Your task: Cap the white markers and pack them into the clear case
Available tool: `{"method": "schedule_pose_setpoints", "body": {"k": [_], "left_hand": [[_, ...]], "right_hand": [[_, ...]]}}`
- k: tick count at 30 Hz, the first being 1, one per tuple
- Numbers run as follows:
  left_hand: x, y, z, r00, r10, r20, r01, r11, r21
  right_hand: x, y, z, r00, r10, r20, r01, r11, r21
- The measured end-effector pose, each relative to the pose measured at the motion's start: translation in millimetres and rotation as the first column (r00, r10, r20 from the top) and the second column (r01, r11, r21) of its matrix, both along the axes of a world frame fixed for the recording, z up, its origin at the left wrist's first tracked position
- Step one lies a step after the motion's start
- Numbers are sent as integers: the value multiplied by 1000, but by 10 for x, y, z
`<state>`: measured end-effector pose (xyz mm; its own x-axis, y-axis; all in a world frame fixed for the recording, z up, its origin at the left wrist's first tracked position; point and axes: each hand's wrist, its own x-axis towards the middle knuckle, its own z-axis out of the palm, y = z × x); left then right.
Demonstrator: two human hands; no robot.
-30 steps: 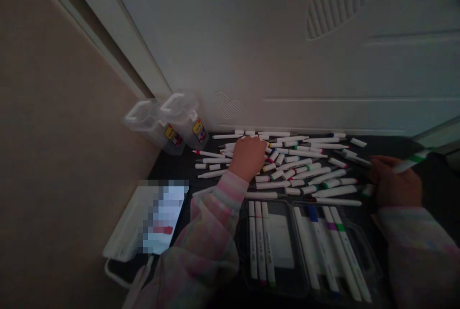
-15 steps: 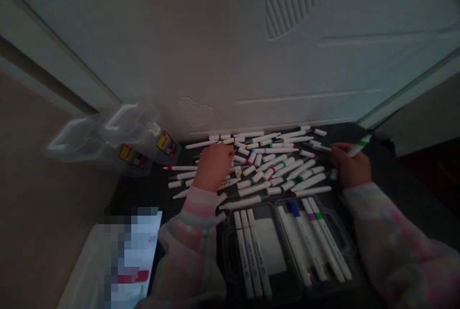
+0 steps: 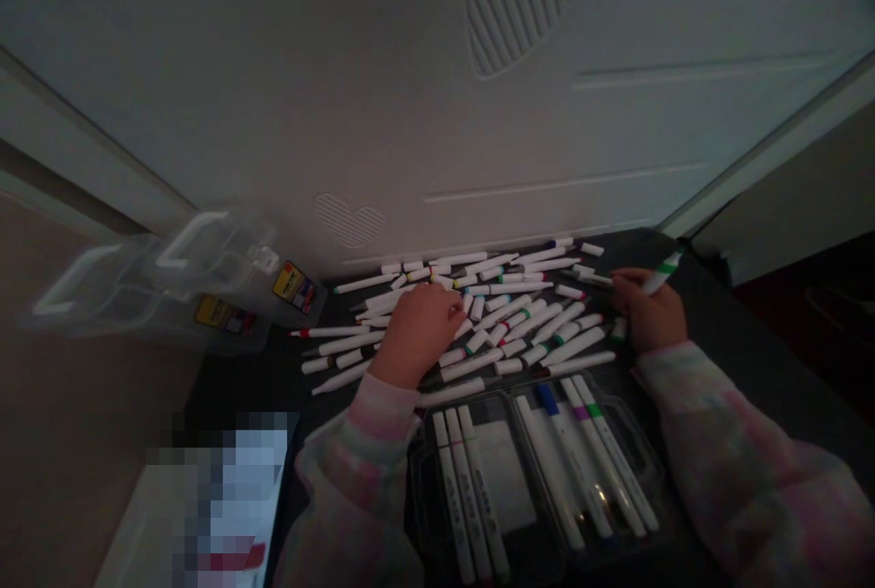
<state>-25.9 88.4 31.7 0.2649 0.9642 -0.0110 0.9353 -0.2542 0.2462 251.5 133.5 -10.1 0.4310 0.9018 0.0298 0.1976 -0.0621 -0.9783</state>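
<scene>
My right hand (image 3: 649,310), at the right end of the pile, is closed around a white marker (image 3: 662,273) with a green band, its banded end pointing up and away. A slim grey tip shows just left of those fingers. My left hand (image 3: 425,331) reaches over the middle of the loose white markers and caps (image 3: 471,358), fingers curled downward among them. Whatever the left fingers pinch is hidden. Nearer to me, a clear open marker case (image 3: 540,488) holds several white markers in its two halves, some with blue, purple or green bands.
Two clear plastic boxes (image 3: 280,305) with yellow labels stand at the left of the dark tabletop (image 3: 717,342). A phone-like screen (image 3: 252,479), partly pixelated, lies at the front left. A white panel with heart reliefs (image 3: 383,114) rises directly behind the pile.
The view has shifted slightly. My left hand has moved rightward and a little nearer over the pile. My right hand still holds the green-banded marker in about the same place.
</scene>
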Motion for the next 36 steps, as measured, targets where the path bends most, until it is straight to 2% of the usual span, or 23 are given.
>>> {"method": "schedule_pose_setpoints", "body": {"k": [6,15,24,29,36], "left_hand": [[84,-38,64,999,-43,-22,42,999,-30],[99,-55,13,997,-35,-63,31,998,-60],[50,-31,-1,999,-32,-12,31,998,-61],[-193,-42,124,999,46,24,-45,998,-35],[-460,-194,425,977,200,70,-200,980,-17]], "right_hand": [[6,15,-12,1000,1,-3,-1,1000,7],[9,18,-31,1000,10,-25,-9,1000,19],[22,37,-61,998,29,-52,-28,999,33],[39,46,-84,998,36,-51,-34,999,35],[23,25,-45,999,20,-37,-19,1000,23]]}}
